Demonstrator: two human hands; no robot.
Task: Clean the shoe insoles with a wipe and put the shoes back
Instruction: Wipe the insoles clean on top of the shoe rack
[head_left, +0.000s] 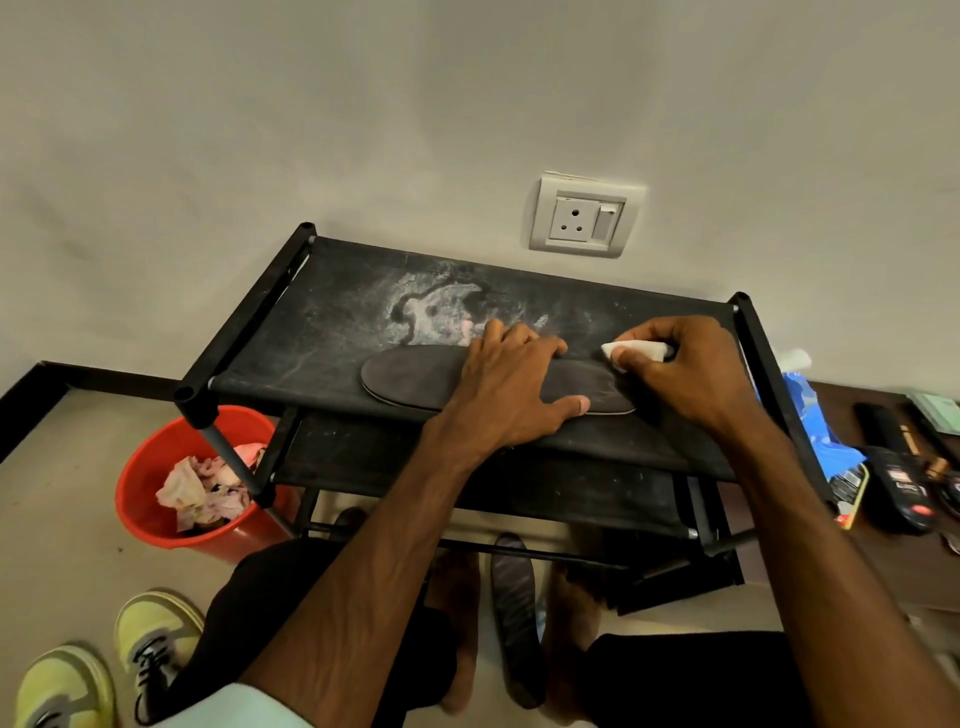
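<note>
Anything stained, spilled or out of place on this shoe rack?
Yes: a whitish, powdery-looking stain spreads across the rack's top shelf, just behind the insole. A second insole lies on the floor in front of the rack.

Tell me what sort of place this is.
Probably a room in a home, by the wall: a black shoe rack stands under a wall socket, with a red bin of crumpled paper beside it and yellow shoes on the floor.

An insole (415, 379) lies on the rack (332, 322), a bucket (156, 467) left, shoes (104, 670) before it.
</note>
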